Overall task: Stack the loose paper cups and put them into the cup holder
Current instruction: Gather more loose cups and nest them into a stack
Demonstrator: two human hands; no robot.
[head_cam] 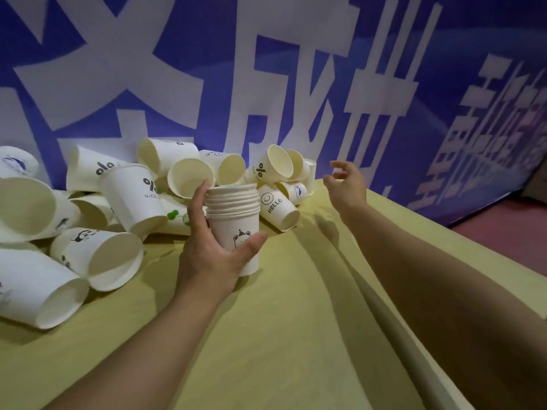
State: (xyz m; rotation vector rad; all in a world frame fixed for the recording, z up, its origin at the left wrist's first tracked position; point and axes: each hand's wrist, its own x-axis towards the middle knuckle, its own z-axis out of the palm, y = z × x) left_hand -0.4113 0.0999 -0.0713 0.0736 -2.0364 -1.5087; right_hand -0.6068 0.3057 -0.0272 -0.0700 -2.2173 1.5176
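Observation:
My left hand [207, 253] grips an upright stack of several nested white paper cups [233, 214]; the outer cup bears a bear drawing. My right hand [346, 184] hovers above the table with loosely spread fingers and holds nothing, just right of a small cluster of loose cups. A cup marked HELLO with a smiley [278, 207] lies on its side beside the stack. Several more loose cups [97, 253] lie tumbled over the left and back of the table. No cup holder is in view.
The table [296, 335] is covered with a yellow cloth that has folds running toward me. A blue banner with large white characters [266, 69] stands right behind the cups. A reddish floor [509, 241] shows past the table's right edge.

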